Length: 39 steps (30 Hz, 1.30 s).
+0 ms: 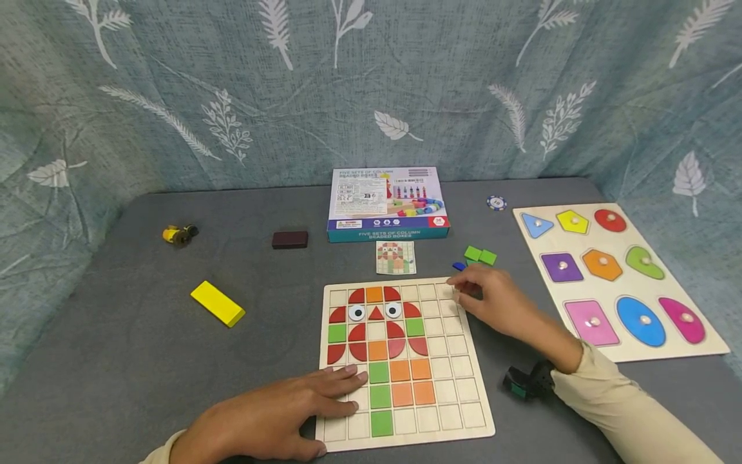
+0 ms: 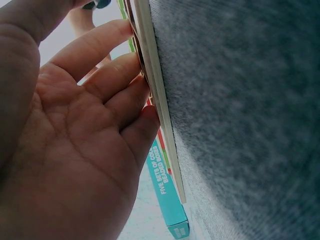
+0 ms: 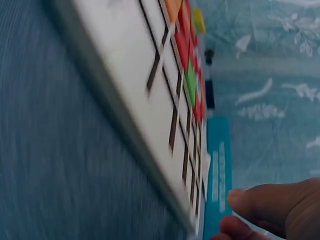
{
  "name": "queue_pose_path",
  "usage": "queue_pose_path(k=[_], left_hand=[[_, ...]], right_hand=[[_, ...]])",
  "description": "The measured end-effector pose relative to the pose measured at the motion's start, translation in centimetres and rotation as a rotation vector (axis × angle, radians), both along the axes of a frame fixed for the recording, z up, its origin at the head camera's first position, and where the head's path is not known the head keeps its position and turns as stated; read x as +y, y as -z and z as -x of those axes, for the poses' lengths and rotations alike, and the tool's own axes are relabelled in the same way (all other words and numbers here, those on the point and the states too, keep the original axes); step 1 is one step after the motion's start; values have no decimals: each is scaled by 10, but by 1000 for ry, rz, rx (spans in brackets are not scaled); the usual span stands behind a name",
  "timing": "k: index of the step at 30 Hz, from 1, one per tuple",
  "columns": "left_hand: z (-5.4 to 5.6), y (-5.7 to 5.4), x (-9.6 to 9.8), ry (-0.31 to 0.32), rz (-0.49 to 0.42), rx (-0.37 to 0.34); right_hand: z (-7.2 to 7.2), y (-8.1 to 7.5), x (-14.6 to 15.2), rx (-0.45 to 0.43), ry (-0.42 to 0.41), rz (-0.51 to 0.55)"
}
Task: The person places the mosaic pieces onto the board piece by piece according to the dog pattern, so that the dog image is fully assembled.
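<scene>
A wooden grid board [image 1: 478, 412] lies on the table, with red, orange and green tiles and two round eye pieces set in its squares. My left hand [image 1: 278, 409] rests on the lower left of it, fingers spread and fairly straight; the left wrist view has the fingertips [image 2: 146, 116] along the board's edge. By the top right corner is my right hand [image 1: 493, 299], fingers bent, with nothing visible between thumb and forefinger. Just beyond it lie green square tiles [image 1: 480, 255] and a blue piece [image 1: 459, 266]. In the right wrist view only the thumb [image 3: 260, 200] and fingertips show.
A pattern card [image 1: 396, 258] lies before a toy box [image 1: 388, 206]. On the right are a knobbed shape puzzle [image 1: 617, 290] and a poker chip [image 1: 496, 203]. Leftward lie a yellow block [image 1: 218, 303], a dark brown block [image 1: 290, 240] and a small yellow-black toy [image 1: 180, 234].
</scene>
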State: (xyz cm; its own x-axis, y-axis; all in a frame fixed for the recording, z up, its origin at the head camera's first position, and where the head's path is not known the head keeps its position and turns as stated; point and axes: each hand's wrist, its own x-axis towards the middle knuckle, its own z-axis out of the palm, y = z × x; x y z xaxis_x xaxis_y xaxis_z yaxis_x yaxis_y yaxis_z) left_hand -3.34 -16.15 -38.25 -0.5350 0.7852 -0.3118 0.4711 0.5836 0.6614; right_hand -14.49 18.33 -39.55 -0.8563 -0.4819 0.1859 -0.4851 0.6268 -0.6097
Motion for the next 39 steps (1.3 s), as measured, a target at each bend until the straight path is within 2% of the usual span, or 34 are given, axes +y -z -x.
queue_pose_path(k=[11, 14, 18, 27, 39], left_hand=[[0, 0, -1, 6, 0, 1], [0, 0, 0, 9, 1, 5], [0, -1, -1, 13, -2, 6], [1, -1, -1, 21, -4, 3], [0, -1, -1, 14, 3, -1]], right_hand=[[21, -1, 24, 5, 159, -116], [25, 1, 27, 11, 177, -132], [30, 5, 28, 22, 177, -115], [39, 10, 25, -20, 173, -117], [37, 6, 27, 33, 140, -106]])
